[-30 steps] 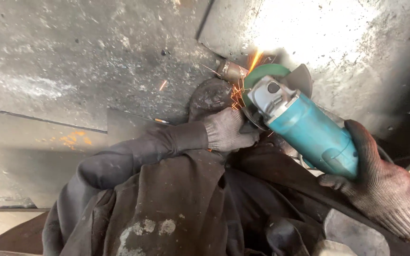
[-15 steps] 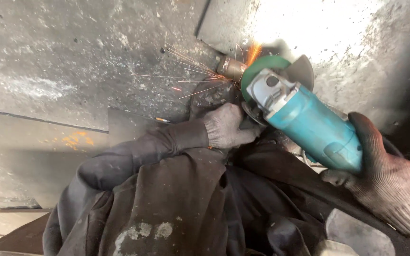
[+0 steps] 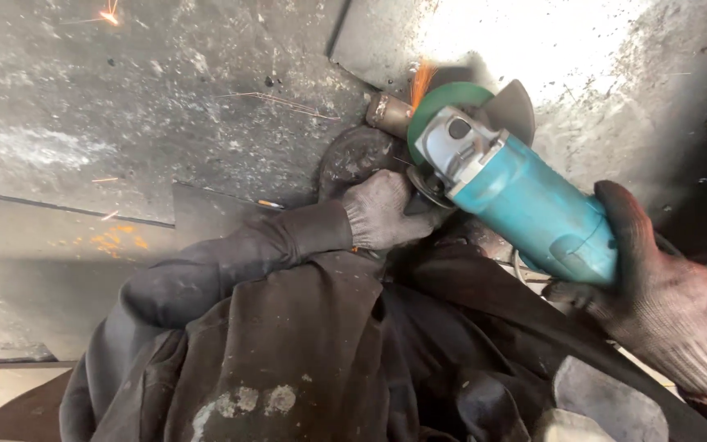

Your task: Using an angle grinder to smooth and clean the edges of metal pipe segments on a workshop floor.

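A teal angle grinder [image 3: 525,205] with a green disc guard [image 3: 443,102] points away from me. My gloved right hand [image 3: 656,303] grips its rear body at the right. My gloved left hand [image 3: 382,211] is closed around the side handle just below the grinder's grey head. The disc meets a short rusty metal stub [image 3: 388,113] on the dirty steel plate [image 3: 165,106], and orange sparks fly up from the contact. A dark rounded metal piece [image 3: 353,155] lies just behind my left hand.
Dark work clothing [image 3: 288,352] fills the lower middle. A seam [image 3: 67,206] runs between steel plates at the left, with an orange mark [image 3: 112,241] below it. Bright glare washes out the plate at upper right. A stray spark glows at top left.
The grinder has shifted slightly up and left toward the stub. The spark spray has thinned and now shoots upward instead of fanning left. Both hands keep their grip.
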